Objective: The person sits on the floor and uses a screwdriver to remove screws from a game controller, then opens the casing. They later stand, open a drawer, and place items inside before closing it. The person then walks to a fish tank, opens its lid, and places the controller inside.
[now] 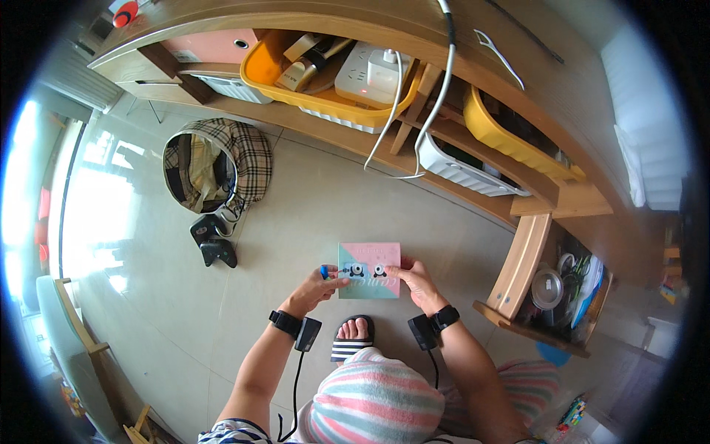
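Both my hands hold a flat square pink-and-teal box (pixel 370 290) with small camera pictures on its face, out in front of my knees. My left hand (pixel 314 290) grips the left edge, its thumb across the front. A small blue object (pixel 324 271) shows at the fingers of that hand; its kind is too small to tell. On the other side, my right hand (pixel 418 281) pinches the right edge, with the thumb on the face and the other fingers mostly behind. Each wrist carries a black strap with a small black device and a cable.
A wooden shelf unit with a yellow bin (pixel 296 96) of chargers and a white bin (pixel 462 166) runs along the far side. White cables (pixel 433 111) hang from it. An open drawer (pixel 529 259) juts out at right. A checked basket (pixel 251 163) and black game controllers (pixel 214 240) lie left.
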`<state>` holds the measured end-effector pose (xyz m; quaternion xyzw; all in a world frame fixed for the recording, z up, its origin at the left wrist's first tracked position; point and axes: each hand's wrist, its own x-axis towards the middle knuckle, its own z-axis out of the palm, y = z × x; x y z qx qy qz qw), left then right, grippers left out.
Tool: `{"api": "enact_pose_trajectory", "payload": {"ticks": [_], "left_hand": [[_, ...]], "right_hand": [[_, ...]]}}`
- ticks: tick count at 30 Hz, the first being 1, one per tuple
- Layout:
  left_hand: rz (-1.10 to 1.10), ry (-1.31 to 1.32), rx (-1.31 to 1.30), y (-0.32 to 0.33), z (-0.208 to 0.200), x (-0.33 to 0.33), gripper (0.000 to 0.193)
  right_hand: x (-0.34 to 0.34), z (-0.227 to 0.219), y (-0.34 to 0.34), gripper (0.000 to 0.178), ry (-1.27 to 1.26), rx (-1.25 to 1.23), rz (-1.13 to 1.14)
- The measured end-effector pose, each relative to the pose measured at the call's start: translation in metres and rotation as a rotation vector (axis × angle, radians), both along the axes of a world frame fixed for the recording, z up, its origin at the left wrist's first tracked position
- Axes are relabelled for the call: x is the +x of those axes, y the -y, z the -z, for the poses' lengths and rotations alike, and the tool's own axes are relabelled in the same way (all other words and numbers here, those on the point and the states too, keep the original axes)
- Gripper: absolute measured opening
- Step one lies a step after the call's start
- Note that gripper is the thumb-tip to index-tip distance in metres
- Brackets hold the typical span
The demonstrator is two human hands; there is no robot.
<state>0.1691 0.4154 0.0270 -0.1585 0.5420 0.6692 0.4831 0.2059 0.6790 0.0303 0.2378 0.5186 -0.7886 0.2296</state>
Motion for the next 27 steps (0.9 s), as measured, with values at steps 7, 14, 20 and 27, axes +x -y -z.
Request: {"api": "enact_pose_trajectory", "payload": {"ticks": [7, 14, 20, 27], "left_hand": [[0.069, -0.048, -0.035, 0.01, -0.01, 0.001, 0.035], [0.02, -0.094, -0.055, 0.022, -0.026, -0.003, 0.054], [-0.092, -0.1, 0.067, 0.024, -0.05, -0.004, 0.055], [-0.085, -0.175, 0.166, 0.01, -0.081, -0.012, 0.043]], "right_hand": [[-0.009, -0.01, -0.004, 0.032, 0.057, -0.055, -0.168], [-0.011, -0.024, 0.005, 0.055, 0.176, -0.159, -0.113], [-0.02, -0.038, 0.004, 0.059, 0.158, -0.065, -0.093], [-0.01, -0.058, -0.023, 0.06, 0.037, -0.224, 0.085]]}}
